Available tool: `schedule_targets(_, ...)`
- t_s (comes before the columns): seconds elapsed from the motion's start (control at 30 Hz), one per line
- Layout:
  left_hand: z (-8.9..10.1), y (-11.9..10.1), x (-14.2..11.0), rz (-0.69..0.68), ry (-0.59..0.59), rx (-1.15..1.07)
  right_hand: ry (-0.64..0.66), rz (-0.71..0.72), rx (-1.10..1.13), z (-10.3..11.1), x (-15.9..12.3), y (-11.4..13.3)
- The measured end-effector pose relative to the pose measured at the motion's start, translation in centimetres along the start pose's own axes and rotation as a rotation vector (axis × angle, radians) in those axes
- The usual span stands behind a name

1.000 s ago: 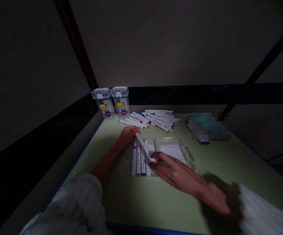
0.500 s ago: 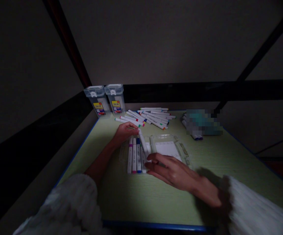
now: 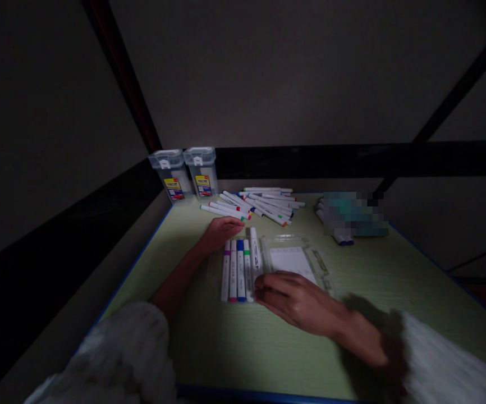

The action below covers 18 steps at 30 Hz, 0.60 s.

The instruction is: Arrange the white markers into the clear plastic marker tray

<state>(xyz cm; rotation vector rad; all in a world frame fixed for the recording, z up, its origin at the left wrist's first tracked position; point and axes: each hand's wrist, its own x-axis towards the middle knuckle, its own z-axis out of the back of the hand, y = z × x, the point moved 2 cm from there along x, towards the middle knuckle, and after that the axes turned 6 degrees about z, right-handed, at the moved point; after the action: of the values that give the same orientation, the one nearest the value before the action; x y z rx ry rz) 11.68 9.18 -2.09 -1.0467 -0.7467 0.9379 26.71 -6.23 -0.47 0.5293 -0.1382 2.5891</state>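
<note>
My right hand (image 3: pixel 299 300) pinches the lower end of a white marker (image 3: pixel 254 252) between thumb and fingers. That marker leans over the right side of a row of capped markers (image 3: pixel 241 275) lying side by side in an opened clear plastic case (image 3: pixel 294 238). Purple, pink, blue and green bands or caps show on the row. Just left of the held marker's upper end is my left hand (image 3: pixel 220 233), its fingers stretched out and holding nothing. A white card (image 3: pixel 290 262) lies in the case's right half, partly covered by my right hand.
Behind the case lies a loose heap of white markers (image 3: pixel 268 203) with coloured ends. Two lidded clear boxes (image 3: pixel 203 177) with yellow labels stand at the back left. More markers (image 3: pixel 339 238) lie at the right beside a blurred-out teal item (image 3: pixel 354 213). The table (image 3: pixel 234 348) has blue edges.
The held marker has swung from a slant to nearly in line with the row, its upper end moving right and away from my left fingers. A green-banded marker now shows beside it.
</note>
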Motion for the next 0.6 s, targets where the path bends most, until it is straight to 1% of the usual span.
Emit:
schedule_targets(0.1, -0.03, 0.16, -0.02, -0.013, 0.028, 0.050, 0.058, -0.016, -0.005, 0.09, 0.16, 0.02)
schedule_targets(0.23, -0.35, 0.56, -0.04, -0.015, 0.127, 0.030, 0.115, -0.051, 0.023, 0.30, 0.48, 0.07)
schedule_targets(0.33, -0.56, 0.40, -0.21, -0.049, 0.178, 0.019, 0.150, -0.083, 0.057, 0.41, 0.59, 0.07)
schedule_targets(0.43, -0.69, -0.04, -0.46, -0.074, 0.224, 0.039, 0.163, -0.095, 0.078, 0.45, 0.65, 0.04)
schedule_targets(0.6, -0.69, -0.35, -0.69, -0.093, 0.264, 0.098, 0.169, -0.093, 0.108, 0.37, 0.71, 0.00)
